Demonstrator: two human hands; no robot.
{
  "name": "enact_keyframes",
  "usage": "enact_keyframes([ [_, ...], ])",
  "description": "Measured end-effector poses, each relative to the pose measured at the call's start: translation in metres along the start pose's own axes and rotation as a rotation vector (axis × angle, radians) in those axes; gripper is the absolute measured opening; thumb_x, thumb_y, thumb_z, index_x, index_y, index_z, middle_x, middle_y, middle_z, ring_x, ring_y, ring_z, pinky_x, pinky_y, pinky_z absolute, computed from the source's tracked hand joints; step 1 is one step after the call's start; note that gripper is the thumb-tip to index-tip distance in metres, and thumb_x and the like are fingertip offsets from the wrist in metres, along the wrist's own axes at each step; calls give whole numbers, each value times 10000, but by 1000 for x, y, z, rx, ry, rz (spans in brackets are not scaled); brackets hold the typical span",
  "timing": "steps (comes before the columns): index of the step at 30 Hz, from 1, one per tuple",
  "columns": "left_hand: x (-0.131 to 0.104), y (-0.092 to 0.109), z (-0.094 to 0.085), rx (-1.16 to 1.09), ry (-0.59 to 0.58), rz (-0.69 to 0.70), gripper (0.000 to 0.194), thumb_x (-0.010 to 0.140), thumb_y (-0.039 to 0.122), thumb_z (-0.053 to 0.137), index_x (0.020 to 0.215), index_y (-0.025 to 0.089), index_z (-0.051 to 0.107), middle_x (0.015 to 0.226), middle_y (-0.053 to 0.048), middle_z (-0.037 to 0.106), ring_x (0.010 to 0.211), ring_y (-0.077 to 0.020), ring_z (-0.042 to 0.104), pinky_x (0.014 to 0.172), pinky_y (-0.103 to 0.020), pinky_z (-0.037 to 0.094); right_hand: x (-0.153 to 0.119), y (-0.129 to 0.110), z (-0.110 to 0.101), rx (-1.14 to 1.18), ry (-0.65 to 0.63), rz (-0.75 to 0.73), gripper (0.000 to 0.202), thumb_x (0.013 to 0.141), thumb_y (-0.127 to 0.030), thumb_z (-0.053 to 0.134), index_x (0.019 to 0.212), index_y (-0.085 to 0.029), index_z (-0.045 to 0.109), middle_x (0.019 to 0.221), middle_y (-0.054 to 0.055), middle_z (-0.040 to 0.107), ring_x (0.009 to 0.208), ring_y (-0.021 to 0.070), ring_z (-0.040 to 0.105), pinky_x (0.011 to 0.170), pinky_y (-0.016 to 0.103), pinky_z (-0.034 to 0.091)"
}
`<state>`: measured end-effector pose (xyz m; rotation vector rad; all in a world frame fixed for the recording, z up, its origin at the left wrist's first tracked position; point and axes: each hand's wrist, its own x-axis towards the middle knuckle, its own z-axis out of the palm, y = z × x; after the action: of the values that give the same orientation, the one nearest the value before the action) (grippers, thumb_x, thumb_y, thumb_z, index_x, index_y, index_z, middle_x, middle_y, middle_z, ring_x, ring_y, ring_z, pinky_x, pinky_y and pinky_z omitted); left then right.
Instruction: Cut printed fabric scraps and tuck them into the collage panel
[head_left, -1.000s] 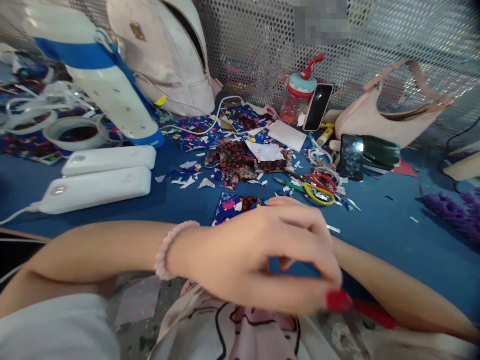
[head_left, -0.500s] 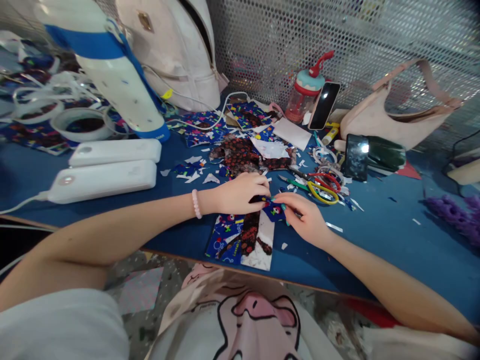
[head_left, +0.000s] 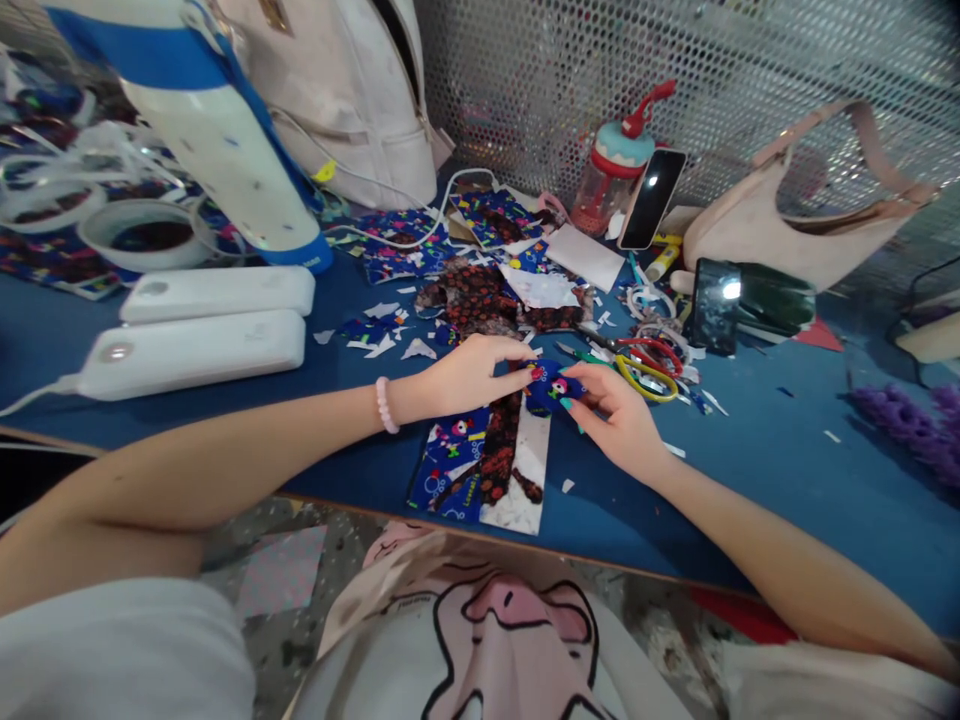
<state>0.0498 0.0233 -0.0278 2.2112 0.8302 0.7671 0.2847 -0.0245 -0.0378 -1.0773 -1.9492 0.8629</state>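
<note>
Left and right hands [head_left: 480, 377] [head_left: 616, 422] pinch opposite sides of a blue cartoon-print scrap [head_left: 551, 390]; light holds right at the edges should stop it creasing. Scrap looks roundish, sits over the top of a blue-and-white collage card [head_left: 531, 450] with a dark floral tree shape [head_left: 500, 455], near the table's [head_left: 619, 520] front edge.

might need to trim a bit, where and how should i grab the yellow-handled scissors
Probably by the yellow loop, coming from the near side with the right hand, which is close by. The loop is the near, right-hand end, with the narrow end pointing left and away. A red handle sits just behind, so pinching the near rim looks cleanest.
</note>
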Motion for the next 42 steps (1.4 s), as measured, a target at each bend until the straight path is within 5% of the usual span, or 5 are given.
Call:
enact_keyframes([
  [10,-3,-3,6,60,36,-34,261,909,289,537,1127,167,614,864,-13,665,777,-148,641,755,-276,490,3,-6,-11,-270,-62,-308,326,836,-14,453,970,-209,678,914,20,758,707,123,692,642,232,550],
  [19,-3,-1,5,89,16,9,239,913,247,521,1118,166,614,690,50,523,617,-113,518,645,-251,398,-2,3,-6,-542,64,-540,143,951,-136,570,1005,-229,664,911,34,775,879,190,752,777,295,604],
  [28,-5,8,0,198,-89,9,246,906,304,509,1087,197,639,837,11,649,738,-142,597,1017,-416,362,-1,-4,-9,-642,71,-676,86,930,-170,608,895,-218,669,904,67,696,819,183,649,719,333,535],
  [33,-8,9,-2,242,-179,39,249,862,254,550,1087,203,642,813,24,664,769,-149,621,1001,-413,292,-4,-5,-8,-697,-67,-815,87,944,-165,591,922,-189,671,974,69,740,961,194,646,836,364,485],
  [42,-12,11,0,303,-273,109,269,889,223,589,1154,231,634,829,35,713,834,-160,651,919,-356,258,-2,-11,-9,-681,-226,-870,168,971,-132,527,927,-174,683,864,25,744,866,146,629,821,332,451],
])
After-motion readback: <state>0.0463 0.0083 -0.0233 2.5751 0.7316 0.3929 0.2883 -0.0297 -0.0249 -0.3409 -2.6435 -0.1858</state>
